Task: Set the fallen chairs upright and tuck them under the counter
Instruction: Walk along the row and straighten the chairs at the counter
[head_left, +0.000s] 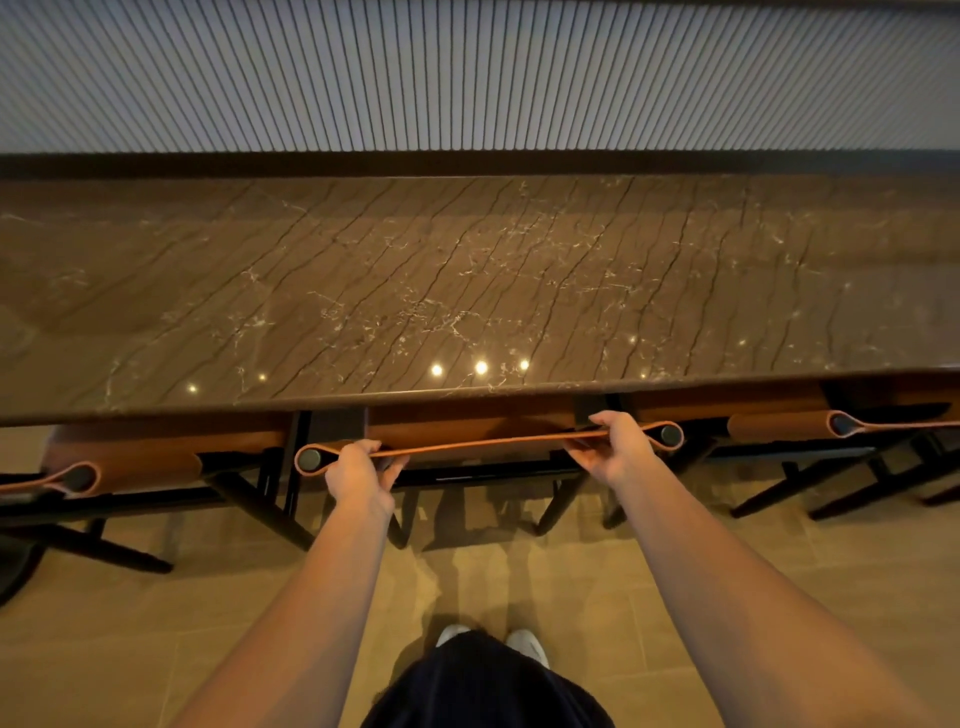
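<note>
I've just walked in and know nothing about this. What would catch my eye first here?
Two bare arms reach forward, the left hand and right hand gripping the orange backrest of the middle chair, which stands upright. Beyond it spreads the brown veined counter, dotted with reflected lights near its front edge.

Seat (467, 422) part-hid by counter (467, 291), outer chairs (135, 466) cropped
</note>
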